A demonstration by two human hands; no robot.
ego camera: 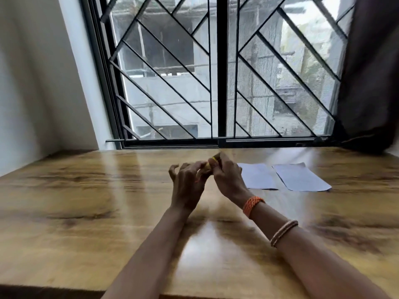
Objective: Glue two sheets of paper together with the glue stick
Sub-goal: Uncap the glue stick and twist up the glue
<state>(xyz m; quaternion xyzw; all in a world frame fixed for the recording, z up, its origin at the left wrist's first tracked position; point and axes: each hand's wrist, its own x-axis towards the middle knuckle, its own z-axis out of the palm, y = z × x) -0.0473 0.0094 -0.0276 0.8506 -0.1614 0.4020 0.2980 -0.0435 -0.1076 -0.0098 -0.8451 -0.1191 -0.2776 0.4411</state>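
Observation:
Both my hands meet above the middle of the wooden table (86,212). My right hand (228,180) is closed around a small yellow glue stick (212,161), of which only the top end shows. My left hand (187,184) pinches the same stick from the left with thumb and forefinger, its other fingers spread. Two white sheets of paper lie flat side by side to the right of my hands: the left sheet (259,175) and the right sheet (300,178). The frame is motion-blurred.
A barred window (220,72) runs along the table's far edge. A dark curtain (371,72) hangs at the far right. A white wall (32,83) closes the left side. The table's near edge runs along the bottom of the view.

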